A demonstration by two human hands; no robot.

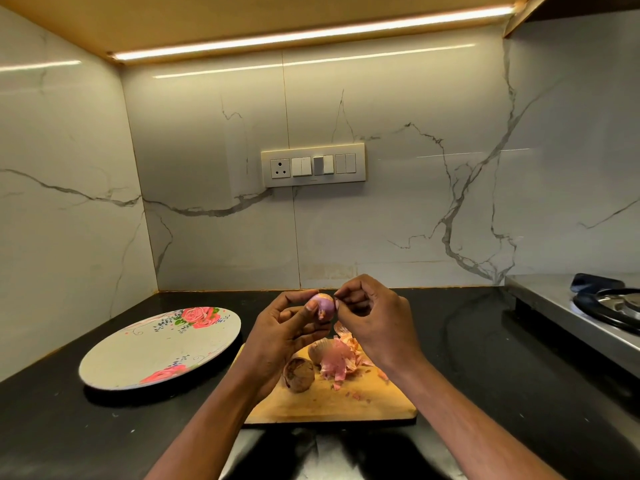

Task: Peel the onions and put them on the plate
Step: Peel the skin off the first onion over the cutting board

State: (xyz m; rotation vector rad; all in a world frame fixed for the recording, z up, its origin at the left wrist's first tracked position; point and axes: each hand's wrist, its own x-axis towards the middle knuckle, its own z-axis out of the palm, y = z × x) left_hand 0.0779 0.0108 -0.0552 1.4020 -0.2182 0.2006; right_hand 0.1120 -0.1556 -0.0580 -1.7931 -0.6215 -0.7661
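Left hand (282,327) curled round a small onion (322,305), thumb and fingertips gripping it, held up above the cutting board (332,403). Right hand (372,318) pinches at the onion's top edge, fingers bent; what is between them is too small to tell. Onion smooth, purple-pink, mostly bare. On the wooden board, rectangular with rounded corners: two unpeeled onions (299,375) with dry brown skin, beside a heap of papery pink peels (341,362). Left of the board, touching its corner, a round flat plate (162,348), pale with rose print. Glossy black counter (485,358) underneath. Steel stove (588,313) well right of the board. No readable writing.
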